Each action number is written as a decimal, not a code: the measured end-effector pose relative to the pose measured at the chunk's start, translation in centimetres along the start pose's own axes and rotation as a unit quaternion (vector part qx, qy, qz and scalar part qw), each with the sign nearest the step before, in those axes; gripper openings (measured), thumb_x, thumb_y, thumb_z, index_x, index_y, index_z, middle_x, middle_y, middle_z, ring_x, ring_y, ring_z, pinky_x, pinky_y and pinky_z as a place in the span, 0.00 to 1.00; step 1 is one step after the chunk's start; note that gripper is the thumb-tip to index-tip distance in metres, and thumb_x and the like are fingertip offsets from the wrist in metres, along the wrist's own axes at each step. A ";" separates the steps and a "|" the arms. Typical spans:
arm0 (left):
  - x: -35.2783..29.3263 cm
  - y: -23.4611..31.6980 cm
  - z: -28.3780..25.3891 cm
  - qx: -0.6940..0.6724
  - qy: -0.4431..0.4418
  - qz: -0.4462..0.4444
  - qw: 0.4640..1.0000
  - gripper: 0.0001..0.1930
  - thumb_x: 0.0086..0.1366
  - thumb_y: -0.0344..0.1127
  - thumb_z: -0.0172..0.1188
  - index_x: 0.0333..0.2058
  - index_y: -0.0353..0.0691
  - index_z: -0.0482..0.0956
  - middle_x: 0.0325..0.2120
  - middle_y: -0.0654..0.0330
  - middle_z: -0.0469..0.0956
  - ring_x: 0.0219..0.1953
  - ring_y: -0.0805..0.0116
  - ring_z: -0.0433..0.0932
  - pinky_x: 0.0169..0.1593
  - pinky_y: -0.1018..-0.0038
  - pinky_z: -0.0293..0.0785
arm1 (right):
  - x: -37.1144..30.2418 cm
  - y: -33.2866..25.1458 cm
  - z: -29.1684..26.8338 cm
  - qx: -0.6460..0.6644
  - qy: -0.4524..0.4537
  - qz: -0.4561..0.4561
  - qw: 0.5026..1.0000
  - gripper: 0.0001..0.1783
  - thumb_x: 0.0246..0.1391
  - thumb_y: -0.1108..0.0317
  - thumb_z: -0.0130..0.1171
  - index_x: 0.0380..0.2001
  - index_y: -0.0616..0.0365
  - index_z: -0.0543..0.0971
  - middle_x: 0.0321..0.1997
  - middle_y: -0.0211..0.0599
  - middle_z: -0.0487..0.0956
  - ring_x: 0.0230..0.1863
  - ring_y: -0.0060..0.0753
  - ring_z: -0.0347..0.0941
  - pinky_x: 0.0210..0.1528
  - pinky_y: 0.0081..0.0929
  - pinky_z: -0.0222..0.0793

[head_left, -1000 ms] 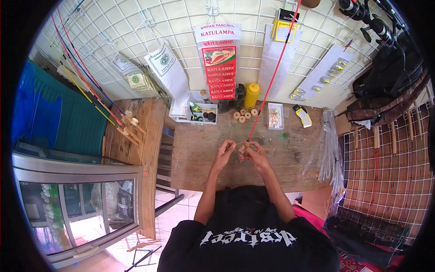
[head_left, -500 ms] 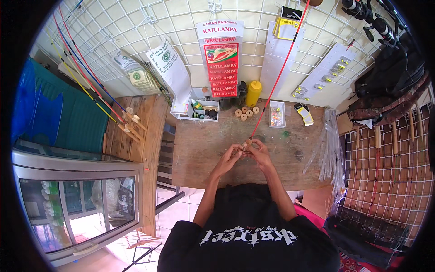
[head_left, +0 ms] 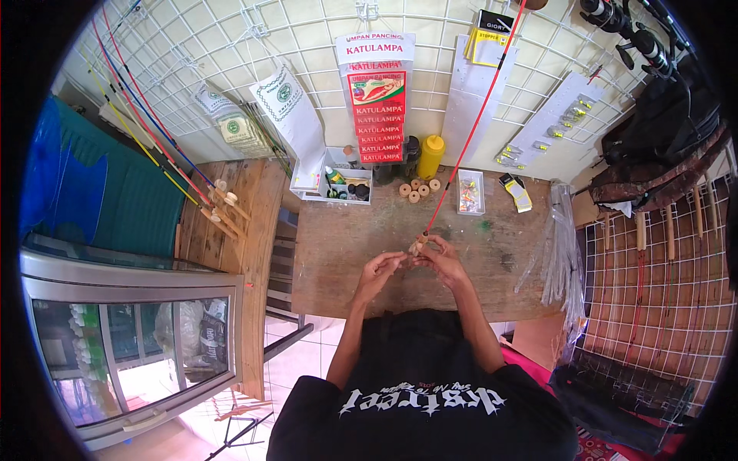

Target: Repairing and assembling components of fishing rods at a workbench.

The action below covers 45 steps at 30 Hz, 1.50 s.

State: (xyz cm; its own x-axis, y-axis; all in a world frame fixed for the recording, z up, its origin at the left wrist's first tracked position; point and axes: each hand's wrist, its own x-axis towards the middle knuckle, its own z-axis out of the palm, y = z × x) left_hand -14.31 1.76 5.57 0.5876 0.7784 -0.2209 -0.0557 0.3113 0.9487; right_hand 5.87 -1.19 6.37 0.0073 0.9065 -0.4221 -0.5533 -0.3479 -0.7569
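i see the red rod [head_left: 470,131] slanting over the workbench [head_left: 338,246], its butt end at the right hand [head_left: 440,260], which pinches it. left hand [head_left: 378,270] curls just beside, fingertips pressed together. the wooden spools [head_left: 416,189] behind sit untouched; fitting looks midway, i judge.

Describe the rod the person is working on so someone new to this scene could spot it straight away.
Start at the wooden workbench under the white wire grid wall. Both hands meet over its middle, at the butt of a thin red rod that slants up past the yellow bottle. Unlike the rods bundled at the far left, it stands alone, its pale handle end between the fingers.
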 end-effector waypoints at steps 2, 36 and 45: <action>0.4 0.2 0.5 -0.031 0.058 0.055 0.996 0.18 0.62 0.36 0.62 0.50 0.40 0.76 0.45 0.63 0.78 0.42 0.76 0.74 0.44 0.76 0.70 | -0.2 0.2 0.0 0.004 -0.014 0.006 1.000 0.18 0.56 0.69 0.61 0.47 0.62 0.69 0.38 0.42 0.79 0.34 0.31 0.79 0.37 0.24 0.78; 2.7 1.4 4.4 0.209 0.162 0.137 0.955 0.19 0.51 0.33 0.70 0.42 0.35 0.79 0.35 0.54 0.80 0.34 0.66 0.80 0.40 0.72 0.75 | -1.0 0.6 -0.2 -0.001 0.055 -0.057 0.997 0.17 0.60 0.69 0.52 0.53 0.58 0.71 0.49 0.38 0.76 0.48 0.30 0.73 0.51 0.28 0.70; 2.7 0.9 4.7 0.211 0.159 0.142 0.954 0.19 0.54 0.31 0.67 0.45 0.35 0.76 0.36 0.53 0.80 0.36 0.66 0.81 0.42 0.72 0.76 | 0.2 0.4 -0.8 -0.225 0.001 -0.172 0.959 0.15 0.57 0.76 0.55 0.48 0.62 0.74 0.43 0.34 0.79 0.46 0.25 0.74 0.50 0.25 0.70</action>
State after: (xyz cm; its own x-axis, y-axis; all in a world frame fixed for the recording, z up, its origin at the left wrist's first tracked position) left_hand -9.03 1.60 6.92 0.3182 0.9459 0.0637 0.1928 -0.1303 0.9725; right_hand 6.29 -1.31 5.55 0.1264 0.9858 -0.1103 -0.1035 -0.0974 -0.9898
